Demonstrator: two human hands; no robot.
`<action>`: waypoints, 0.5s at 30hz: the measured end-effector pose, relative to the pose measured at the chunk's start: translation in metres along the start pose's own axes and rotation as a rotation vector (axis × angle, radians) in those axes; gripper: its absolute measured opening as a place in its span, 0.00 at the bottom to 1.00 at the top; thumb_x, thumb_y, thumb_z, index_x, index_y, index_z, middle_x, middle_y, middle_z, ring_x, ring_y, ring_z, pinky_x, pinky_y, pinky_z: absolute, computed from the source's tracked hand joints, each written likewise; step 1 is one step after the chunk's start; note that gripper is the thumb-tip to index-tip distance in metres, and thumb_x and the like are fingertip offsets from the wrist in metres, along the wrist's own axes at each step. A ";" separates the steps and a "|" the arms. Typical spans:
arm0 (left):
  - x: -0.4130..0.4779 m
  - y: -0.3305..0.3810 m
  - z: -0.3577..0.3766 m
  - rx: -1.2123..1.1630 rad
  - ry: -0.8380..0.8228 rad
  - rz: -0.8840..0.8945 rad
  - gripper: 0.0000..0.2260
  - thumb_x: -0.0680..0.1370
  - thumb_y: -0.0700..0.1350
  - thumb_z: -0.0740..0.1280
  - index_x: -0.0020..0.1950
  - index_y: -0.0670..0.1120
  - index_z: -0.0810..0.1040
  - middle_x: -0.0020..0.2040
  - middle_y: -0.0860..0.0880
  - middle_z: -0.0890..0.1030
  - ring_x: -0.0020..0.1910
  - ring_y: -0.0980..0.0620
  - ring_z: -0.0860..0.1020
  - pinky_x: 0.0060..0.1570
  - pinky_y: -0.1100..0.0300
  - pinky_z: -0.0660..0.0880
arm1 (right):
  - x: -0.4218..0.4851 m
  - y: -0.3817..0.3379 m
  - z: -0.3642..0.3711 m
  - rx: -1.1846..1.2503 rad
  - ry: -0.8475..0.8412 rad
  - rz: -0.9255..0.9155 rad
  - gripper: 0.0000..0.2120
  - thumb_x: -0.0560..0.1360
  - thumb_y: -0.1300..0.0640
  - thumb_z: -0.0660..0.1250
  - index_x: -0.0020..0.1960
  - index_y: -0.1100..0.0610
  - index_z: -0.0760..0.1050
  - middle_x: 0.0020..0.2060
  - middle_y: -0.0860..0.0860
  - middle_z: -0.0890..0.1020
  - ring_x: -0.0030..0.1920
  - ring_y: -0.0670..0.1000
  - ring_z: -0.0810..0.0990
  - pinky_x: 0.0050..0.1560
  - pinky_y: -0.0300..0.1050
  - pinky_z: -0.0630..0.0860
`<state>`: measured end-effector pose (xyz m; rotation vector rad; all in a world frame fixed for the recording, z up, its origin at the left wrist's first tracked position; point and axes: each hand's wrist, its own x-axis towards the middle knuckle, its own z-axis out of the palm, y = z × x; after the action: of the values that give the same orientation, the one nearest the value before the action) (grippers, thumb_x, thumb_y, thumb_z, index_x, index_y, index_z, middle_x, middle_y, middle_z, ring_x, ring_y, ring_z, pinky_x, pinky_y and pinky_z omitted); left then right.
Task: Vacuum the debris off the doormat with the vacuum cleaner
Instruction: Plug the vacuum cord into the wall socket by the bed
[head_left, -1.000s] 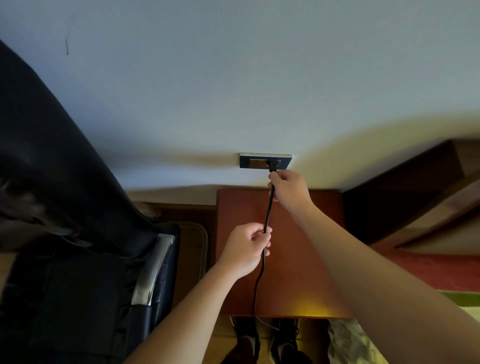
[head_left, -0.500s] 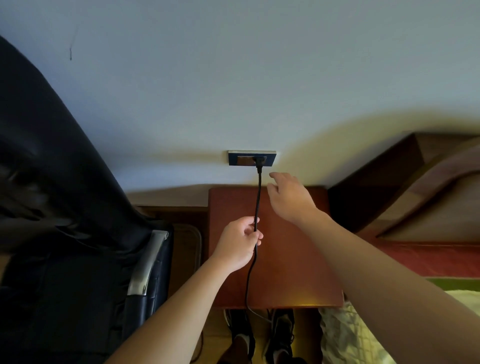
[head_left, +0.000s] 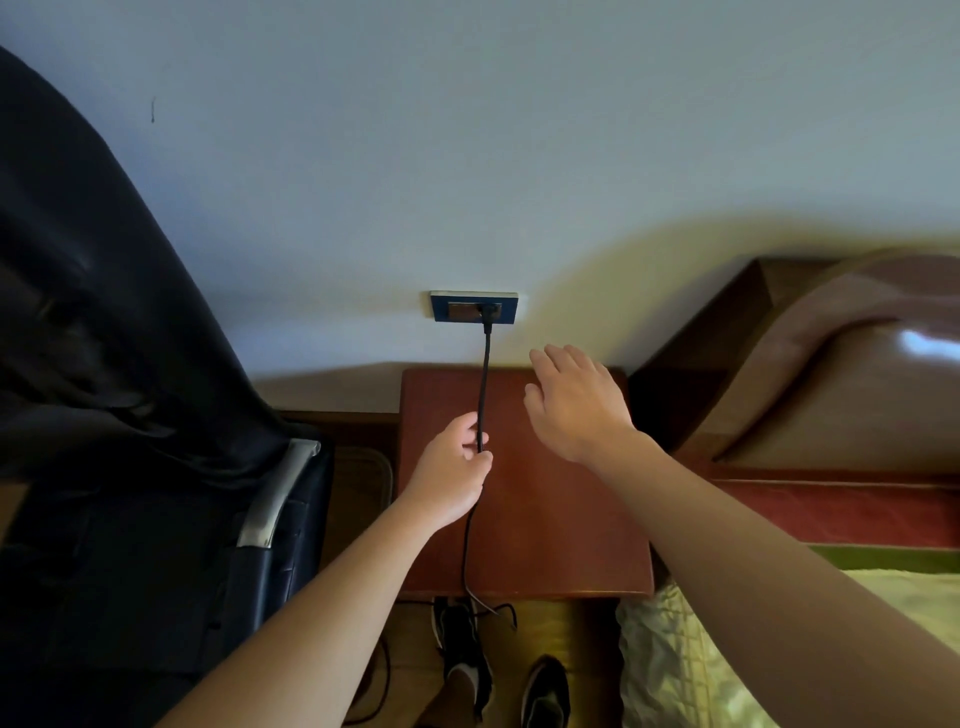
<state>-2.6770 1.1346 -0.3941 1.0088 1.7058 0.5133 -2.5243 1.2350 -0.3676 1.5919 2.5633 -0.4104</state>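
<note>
Vacuum cleaner: body, hose and head out of view; doormat likewise not in view. Represented only by a thin black cord (head_left: 485, 384), taken to be its mains lead. Location: plug (head_left: 487, 313) seated in the blue wall socket (head_left: 457, 307), cord running straight down over the red-brown bedside surface (head_left: 566, 499), off its near edge and onto the floor by a pair of dark shoes (head_left: 461, 649). Left grip (head_left: 452, 470): bare hand, fingers curled round the cord partway down, the run up to the plug looking straight. Right grip (head_left: 574, 402): released, fingers straight and spread, just beside the cord and below the socket, touching nothing. Handling, by estimate: lead light, limp, slightly slick; slack may snag on the surface's edge or the shoes. Hold at the moulded plug body for any pull at the socket, never mid-cord. Machine itself likely heavier and rigid; take by its handle. Adjacent: dark padded seat (head_left: 156, 519) left, bed (head_left: 779, 649) right. Stage, by estimate: power connected, vacuuming not begun.
</note>
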 end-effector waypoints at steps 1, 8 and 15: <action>-0.004 0.001 0.002 0.006 0.001 -0.005 0.26 0.84 0.41 0.62 0.82 0.47 0.59 0.77 0.47 0.70 0.70 0.49 0.74 0.50 0.68 0.72 | -0.005 0.001 -0.003 -0.004 0.003 -0.007 0.21 0.82 0.50 0.53 0.71 0.57 0.68 0.65 0.53 0.75 0.66 0.57 0.69 0.67 0.52 0.66; -0.035 0.014 0.000 0.236 0.074 0.044 0.26 0.86 0.50 0.60 0.82 0.48 0.59 0.82 0.49 0.61 0.79 0.50 0.64 0.75 0.52 0.65 | -0.042 0.005 -0.031 0.001 0.025 -0.060 0.21 0.82 0.50 0.52 0.70 0.57 0.69 0.64 0.53 0.76 0.66 0.56 0.71 0.68 0.52 0.67; -0.083 0.040 -0.009 0.590 0.151 0.067 0.25 0.87 0.53 0.54 0.82 0.45 0.60 0.81 0.46 0.62 0.79 0.47 0.62 0.76 0.51 0.62 | -0.082 0.002 -0.067 0.021 0.044 -0.096 0.20 0.81 0.50 0.53 0.69 0.58 0.71 0.63 0.54 0.76 0.65 0.57 0.71 0.68 0.52 0.67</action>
<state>-2.6614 1.0896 -0.3150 1.4766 2.0177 0.1213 -2.4814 1.1840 -0.2857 1.5050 2.6854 -0.4167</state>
